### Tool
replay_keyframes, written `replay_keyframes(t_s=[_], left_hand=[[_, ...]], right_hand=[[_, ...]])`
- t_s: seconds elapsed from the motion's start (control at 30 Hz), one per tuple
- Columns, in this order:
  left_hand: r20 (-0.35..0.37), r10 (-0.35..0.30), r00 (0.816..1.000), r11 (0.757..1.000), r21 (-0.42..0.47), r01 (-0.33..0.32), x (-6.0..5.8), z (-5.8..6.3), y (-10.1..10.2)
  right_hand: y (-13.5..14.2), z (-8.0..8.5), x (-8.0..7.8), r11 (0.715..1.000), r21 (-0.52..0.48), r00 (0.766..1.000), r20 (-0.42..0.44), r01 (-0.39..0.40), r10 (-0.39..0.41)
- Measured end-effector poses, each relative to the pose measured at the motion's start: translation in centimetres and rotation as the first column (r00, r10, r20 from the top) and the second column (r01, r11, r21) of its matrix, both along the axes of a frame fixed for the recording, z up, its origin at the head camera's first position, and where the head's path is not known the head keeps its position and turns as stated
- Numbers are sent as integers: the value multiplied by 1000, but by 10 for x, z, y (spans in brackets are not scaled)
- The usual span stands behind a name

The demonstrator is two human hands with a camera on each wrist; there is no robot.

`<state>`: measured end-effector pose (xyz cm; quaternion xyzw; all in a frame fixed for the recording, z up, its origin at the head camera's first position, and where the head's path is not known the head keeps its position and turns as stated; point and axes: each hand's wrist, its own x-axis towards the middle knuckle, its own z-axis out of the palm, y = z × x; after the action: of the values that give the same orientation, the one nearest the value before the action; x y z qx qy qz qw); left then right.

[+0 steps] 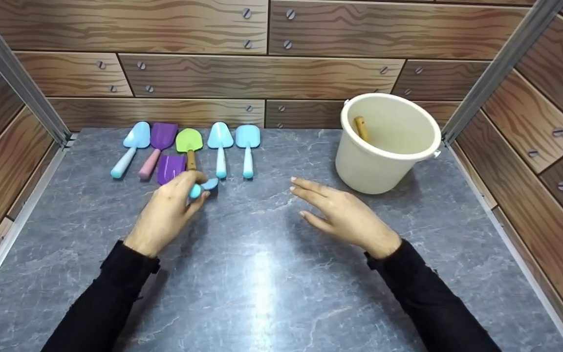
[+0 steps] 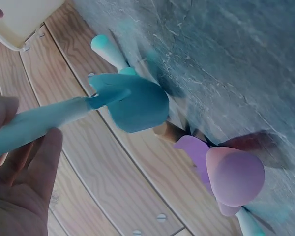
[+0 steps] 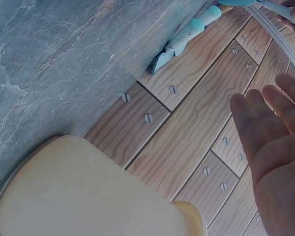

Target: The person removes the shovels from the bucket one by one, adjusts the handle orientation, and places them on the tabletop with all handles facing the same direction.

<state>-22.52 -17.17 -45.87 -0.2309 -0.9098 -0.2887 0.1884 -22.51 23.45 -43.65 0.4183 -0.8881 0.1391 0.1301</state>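
My left hand (image 1: 164,208) grips a light blue toy shovel (image 2: 137,105) by its handle, above the table. In the left wrist view the blade points away from the fingers. Just beyond that hand lie a purple shovel (image 1: 171,167), its handle hidden, and a green shovel (image 1: 189,141) with a brown handle. My right hand (image 1: 342,217) hovers left of the cream bucket (image 1: 377,168), fingers extended and holding nothing. A brown handle (image 1: 361,129) sticks up inside the bucket; what it belongs to is hidden.
Along the back lie a blue shovel (image 1: 138,135), a purple shovel with a pink handle (image 1: 149,164), and two more blue ones, one wedge-bladed (image 1: 220,136), one squarer (image 1: 248,137). Wood-patterned walls (image 1: 262,76) enclose the grey marbled table (image 1: 242,313) at the back and sides.
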Motion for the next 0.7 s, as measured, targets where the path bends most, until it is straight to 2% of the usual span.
replay_keyframes(t_s=[0.2,0.43,0.6,0.7], left_hand=[[41,-55,998,996,-65,58,2,-7,-1],[100,-36,994,980,-194,55,3,-12,0],[100,-71,992,963,-252,95,5,-15,2],[115,-68,991,952,-288,99,7,-18,2]], right_hand=[[-1,-4,0,1000,16,1000,-14,-24,24],[-5,-8,3,997,45,998,-7,-63,63],[-7,-12,4,993,85,996,-8,-87,88],[-8,-15,4,989,112,995,-4,-99,100]])
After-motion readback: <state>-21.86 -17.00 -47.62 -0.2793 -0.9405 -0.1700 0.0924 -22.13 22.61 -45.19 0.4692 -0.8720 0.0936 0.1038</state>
